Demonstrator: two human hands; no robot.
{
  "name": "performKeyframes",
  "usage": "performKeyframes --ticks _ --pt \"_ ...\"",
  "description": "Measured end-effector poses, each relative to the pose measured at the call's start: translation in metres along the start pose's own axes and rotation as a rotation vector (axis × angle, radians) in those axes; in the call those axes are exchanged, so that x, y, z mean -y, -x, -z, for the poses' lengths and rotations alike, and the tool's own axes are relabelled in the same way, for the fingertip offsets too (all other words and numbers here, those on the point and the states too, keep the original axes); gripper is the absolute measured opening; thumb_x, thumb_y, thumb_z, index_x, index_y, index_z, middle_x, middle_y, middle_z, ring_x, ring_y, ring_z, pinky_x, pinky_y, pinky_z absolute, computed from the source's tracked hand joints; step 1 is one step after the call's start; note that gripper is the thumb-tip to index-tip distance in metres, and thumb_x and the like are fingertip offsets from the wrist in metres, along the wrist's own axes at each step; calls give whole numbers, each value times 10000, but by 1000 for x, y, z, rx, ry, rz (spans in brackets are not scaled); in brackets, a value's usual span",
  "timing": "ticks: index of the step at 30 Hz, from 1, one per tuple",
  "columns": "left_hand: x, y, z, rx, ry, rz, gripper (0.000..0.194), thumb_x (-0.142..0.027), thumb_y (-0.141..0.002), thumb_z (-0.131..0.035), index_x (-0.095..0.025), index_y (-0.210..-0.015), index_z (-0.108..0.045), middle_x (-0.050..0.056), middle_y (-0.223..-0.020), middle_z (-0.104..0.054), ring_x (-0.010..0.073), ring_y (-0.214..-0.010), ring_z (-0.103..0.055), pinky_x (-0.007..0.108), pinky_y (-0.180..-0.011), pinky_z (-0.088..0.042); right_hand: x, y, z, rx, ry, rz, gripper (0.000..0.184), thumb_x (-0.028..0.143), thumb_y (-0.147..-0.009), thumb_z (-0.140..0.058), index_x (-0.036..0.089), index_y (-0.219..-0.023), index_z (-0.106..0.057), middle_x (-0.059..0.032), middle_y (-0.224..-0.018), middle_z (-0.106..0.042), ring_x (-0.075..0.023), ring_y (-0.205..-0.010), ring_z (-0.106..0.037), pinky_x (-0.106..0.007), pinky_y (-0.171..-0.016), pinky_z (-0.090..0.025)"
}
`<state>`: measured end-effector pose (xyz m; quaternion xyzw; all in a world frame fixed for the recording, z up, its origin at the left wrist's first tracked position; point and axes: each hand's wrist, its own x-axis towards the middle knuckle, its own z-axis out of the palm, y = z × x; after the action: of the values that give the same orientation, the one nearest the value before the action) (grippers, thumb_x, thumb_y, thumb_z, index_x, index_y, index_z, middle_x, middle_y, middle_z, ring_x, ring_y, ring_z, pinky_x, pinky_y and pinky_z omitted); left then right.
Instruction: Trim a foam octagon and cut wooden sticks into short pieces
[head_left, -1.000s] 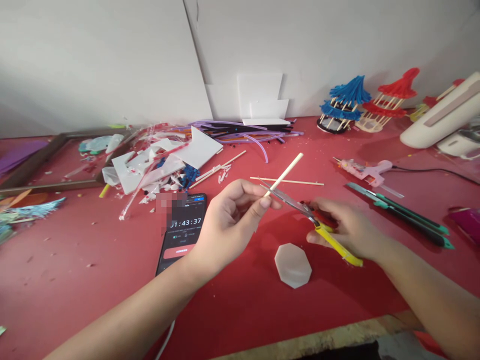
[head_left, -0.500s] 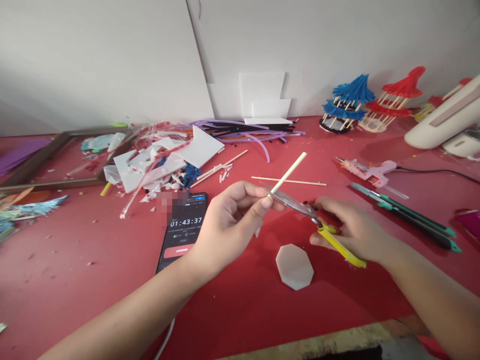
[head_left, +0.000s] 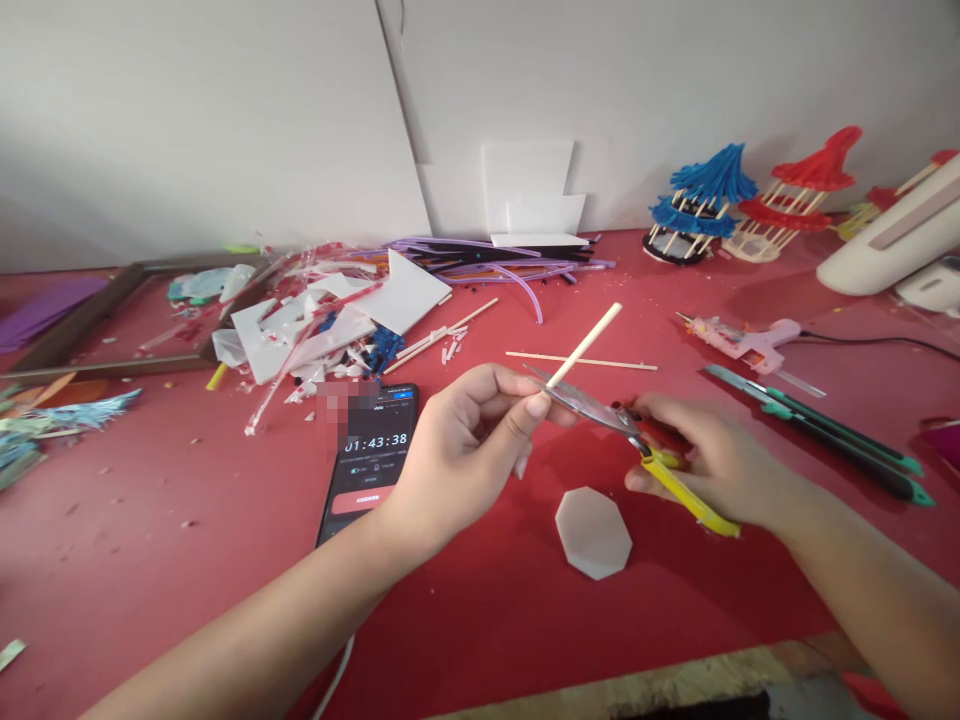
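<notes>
Between thumb and fingers, my left hand (head_left: pixel 480 440) pinches the lower end of a thin pale wooden stick (head_left: pixel 589 342), which points up and to the right. My right hand (head_left: pixel 697 455) grips scissors with yellow handles (head_left: pixel 694 495). The scissor blades (head_left: pixel 592 406) lie across the stick right by my left fingertips. Below the hands, a pale octagonal piece (head_left: pixel 594 533) rests flat on the red table (head_left: pixel 480 620). Another thin stick (head_left: pixel 622 364) lies on the table behind the held one.
A phone (head_left: pixel 367 450) showing a timer lies left of my hand. White scraps (head_left: pixel 300 330) and purple and black strips (head_left: pixel 480 257) are piled behind. To the right are a pink glue gun (head_left: pixel 742 342), a cutter knife (head_left: pixel 817 435), and blue (head_left: pixel 701 205) and red (head_left: pixel 802 190) pagoda-like models.
The view has shifted slightly, so everything sits a little further right. Both hands keep their hold, with the blades still across the stick.
</notes>
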<state>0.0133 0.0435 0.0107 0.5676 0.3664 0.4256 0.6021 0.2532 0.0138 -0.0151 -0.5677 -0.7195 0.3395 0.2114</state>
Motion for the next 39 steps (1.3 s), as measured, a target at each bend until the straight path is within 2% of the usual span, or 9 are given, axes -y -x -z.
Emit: performKeyframes --ticks 7,13,15,23,27,32,39 --pt "-2 -1 -1 -13 -42 15 165 -300 -889 -624 -178 -824 -534 42 -772 -740 51 -419 -481 195 -417 -416 1 -1 2 -44 31 44 408 424 -716 -745 211 -1038 -613 13 -717 -596 -124 -571 -509 -216 -472 -408" --pt "-4 -1 -3 -3 -26 -8 147 -264 -889 -621 -172 -822 -527 37 -743 -735 54 -426 -521 181 -420 -433 -1 -1 1 -106 70 91 405 446 -718 -733 218 -1036 -629 -7 -792 -641 -161 -673 -582 -248 -586 -466" --pt "-4 -1 -3 -3 -20 -7 141 -247 -888 -620 -172 -817 -524 32 -744 -733 50 -427 -519 176 -422 -436 -1 -1 2 -100 75 94 414 452 -708 -740 219 -1032 -633 -12 -803 -651 -167 -677 -590 -250 -580 -466" --pt "-3 0 -3 -7 -29 16 158 -255 -884 -627 -178 -810 -509 30 -775 -724 47 -429 -520 175 -416 -425 0 -1 2 -60 25 44 428 436 -700 -761 216 -1044 -633 -5 -765 -639 -139 -609 -563 -208 -461 -405" --pt "-3 -1 -2 15 -19 4 157 -253 -884 -626 -182 -816 -503 20 -767 -709 48 -439 -522 175 -425 -427 -1 -1 1 -69 13 23 429 457 -696 -761 222 -1038 -652 -9 -785 -648 -146 -625 -567 -219 -483 -426" --pt "-1 -3 -1 50 6 -18 157 -256 -912 -588 -194 -835 -466 6 -784 -690 41 -449 -501 174 -446 -430 -4 1 -1 -57 46 -18 411 467 -707 -755 240 -1041 -678 21 -651 -603 -151 -581 -546 -243 -488 -422" --pt "-1 -2 2 72 -60 -41 140 -286 -945 -550 -204 -857 -479 -1 -781 -692 38 -453 -409 192 -435 -334 -3 3 -6 -114 -14 -50 423 500 -712 -736 246 -1047 -692 7 -659 -647 -181 -598 -611 -262 -492 -452"
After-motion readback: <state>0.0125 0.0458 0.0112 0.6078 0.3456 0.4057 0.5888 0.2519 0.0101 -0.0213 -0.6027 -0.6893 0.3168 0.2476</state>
